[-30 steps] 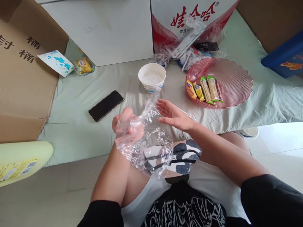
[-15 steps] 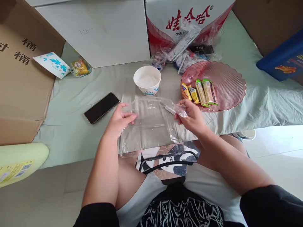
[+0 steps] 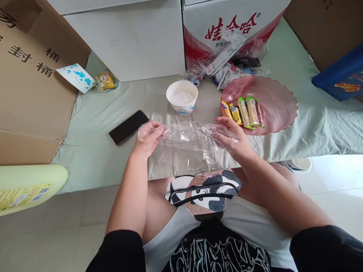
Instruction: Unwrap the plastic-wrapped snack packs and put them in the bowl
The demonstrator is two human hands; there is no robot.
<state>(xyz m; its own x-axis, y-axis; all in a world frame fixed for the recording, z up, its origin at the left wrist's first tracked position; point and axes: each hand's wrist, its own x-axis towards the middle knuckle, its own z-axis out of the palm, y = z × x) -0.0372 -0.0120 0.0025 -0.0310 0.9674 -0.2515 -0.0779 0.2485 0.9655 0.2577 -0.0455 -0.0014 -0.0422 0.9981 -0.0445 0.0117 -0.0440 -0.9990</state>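
A clear, crinkled plastic bag (image 3: 184, 149) is stretched between my two hands above the front of the cloth. My left hand (image 3: 149, 139) is closed on its left side, thumb against fingers, with film over the fingers. At the other side, my right hand (image 3: 234, 138) grips the bag, film wrapped over its partly spread fingers. A small whitish strip shows through the plastic by the right fingertips; its kind is unclear. Just beyond the bag stands a white paper bowl (image 3: 182, 99) with something white inside. A black phone (image 3: 128, 127) lies beside my left hand.
Right of the bowl, a pink ribbed dish (image 3: 279, 102) holds several wrapped snacks (image 3: 249, 112). Behind it lie crumpled plastic packages (image 3: 227, 62) against a printed box (image 3: 235, 22). A patterned paper piece (image 3: 76, 77) and a yellow packet (image 3: 106, 81) lie at back left.
Both hands have slipped further into the bag's film, and its upper edge now lies over the fingers. The right fingers have spread more. The whole view has shifted slightly.
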